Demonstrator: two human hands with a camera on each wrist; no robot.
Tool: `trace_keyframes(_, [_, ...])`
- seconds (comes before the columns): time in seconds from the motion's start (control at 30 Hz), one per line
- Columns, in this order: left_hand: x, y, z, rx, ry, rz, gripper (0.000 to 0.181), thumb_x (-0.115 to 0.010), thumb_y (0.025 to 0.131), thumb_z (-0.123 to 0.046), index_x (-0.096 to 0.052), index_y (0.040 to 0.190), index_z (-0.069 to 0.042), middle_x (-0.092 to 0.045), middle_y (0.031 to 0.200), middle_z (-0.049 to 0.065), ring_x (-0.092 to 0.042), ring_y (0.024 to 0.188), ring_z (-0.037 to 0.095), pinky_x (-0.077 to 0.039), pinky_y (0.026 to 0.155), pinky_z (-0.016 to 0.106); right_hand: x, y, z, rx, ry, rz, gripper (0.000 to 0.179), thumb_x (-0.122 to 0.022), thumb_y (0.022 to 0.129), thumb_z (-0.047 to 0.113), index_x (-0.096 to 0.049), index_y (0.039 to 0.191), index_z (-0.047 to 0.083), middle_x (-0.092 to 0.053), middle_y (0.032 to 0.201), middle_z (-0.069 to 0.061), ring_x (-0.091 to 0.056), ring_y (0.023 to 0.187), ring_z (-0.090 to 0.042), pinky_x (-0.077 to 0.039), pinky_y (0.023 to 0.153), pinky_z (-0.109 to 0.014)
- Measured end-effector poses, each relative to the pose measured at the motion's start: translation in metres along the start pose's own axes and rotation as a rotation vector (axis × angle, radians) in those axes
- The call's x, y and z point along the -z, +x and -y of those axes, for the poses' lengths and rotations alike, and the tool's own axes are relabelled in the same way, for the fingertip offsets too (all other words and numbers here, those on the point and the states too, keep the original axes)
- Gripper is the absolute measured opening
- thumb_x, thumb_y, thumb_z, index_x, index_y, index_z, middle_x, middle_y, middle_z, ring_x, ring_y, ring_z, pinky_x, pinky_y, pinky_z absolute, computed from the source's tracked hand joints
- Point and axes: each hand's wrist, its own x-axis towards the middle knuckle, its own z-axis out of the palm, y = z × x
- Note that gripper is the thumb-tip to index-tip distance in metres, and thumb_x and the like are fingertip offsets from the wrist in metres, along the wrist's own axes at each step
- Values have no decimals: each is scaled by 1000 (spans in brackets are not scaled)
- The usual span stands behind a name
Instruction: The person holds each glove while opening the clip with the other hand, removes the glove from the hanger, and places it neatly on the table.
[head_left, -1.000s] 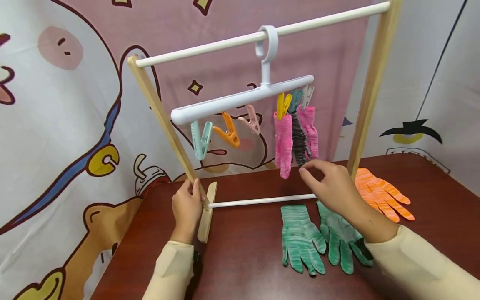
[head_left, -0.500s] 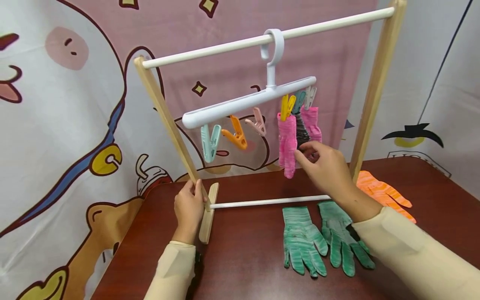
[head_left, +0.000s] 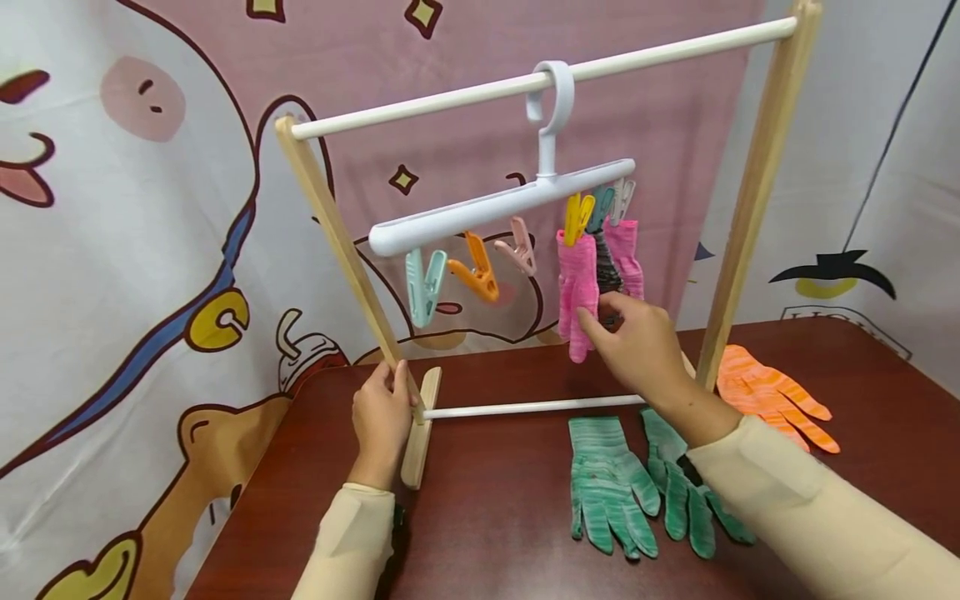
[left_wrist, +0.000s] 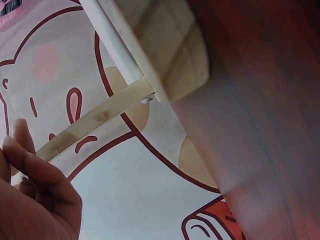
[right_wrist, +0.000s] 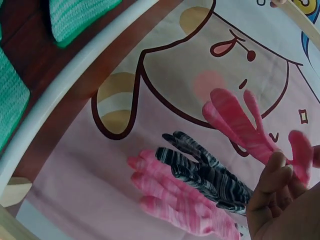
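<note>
Gripping the wooden post (head_left: 345, 250) at centre left of the head view, the left hand (head_left: 381, 417) curls round it, likely to brace the rack (head_left: 450, 100) while the other side is handled. Right of centre, the right hand (head_left: 641, 342) pinches the near pink glove (head_left: 577, 271) low on its edge, perhaps to straighten it, and the yellow clip (head_left: 577, 219) bites its cuff so it hangs fingers-down below the white hanger (head_left: 465, 217). Two green gloves (head_left: 609, 483) lie at lower right on the table (head_left: 495, 517), unclipped.
</note>
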Motion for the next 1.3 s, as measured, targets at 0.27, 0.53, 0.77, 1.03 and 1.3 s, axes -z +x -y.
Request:
trace_keyframes(0.27, [-2, 0, -1, 0, 4, -18, 31, -56, 102, -36, -66, 81, -15, -63, 52, -5, -60, 49, 17, -45, 52, 38, -5, -7, -5, 57, 41, -85, 16, -68, 95, 20, -71, 87, 6, -64, 69, -6, -46, 56, -15, -38, 51, -25])
trace_keyframes(0.53, [-1, 0, -1, -7, 6, -19, 32, -56, 102, -35, -65, 79, -15, -64, 52, -5, -63, 52, 20, -46, 53, 40, -5, -17, -7, 65, 99, -138, 13, -70, 92, 16, -73, 89, 3, -70, 77, -8, -52, 62, -13, -39, 58, -15])
trace_keyframes(0.77, [-1, -1, 0, 3, 10, -8, 34, -54, 103, -38, -65, 79, -16, -63, 52, -5, -62, 54, 20, -46, 55, 39, -3, -26, -9, 48, 127, -172, 13, -72, 90, 14, -73, 91, 2, -71, 82, -11, -56, 69, -17, -39, 62, -14])
trace_keyframes(1.03, [-3, 0, 1, -8, 12, -17, 31, -57, 102, -34, -65, 78, -16, -64, 52, -3, -59, 49, 17, -44, 51, 38, -1, -32, -11, 19, 158, -187, 10, -73, 89, 12, -74, 91, 2, -68, 82, -9, -53, 73, -5, -42, 62, -10])
trace_keyframes(1.3, [-3, 0, 0, 12, 16, -18, 32, -56, 102, -36, -65, 78, -16, -63, 52, -6, -58, 48, 16, -42, 50, 35, 2, -33, -13, -29, 188, -182, 12, -72, 91, 14, -72, 96, 3, -71, 80, -10, -50, 62, -4, -40, 57, -13])
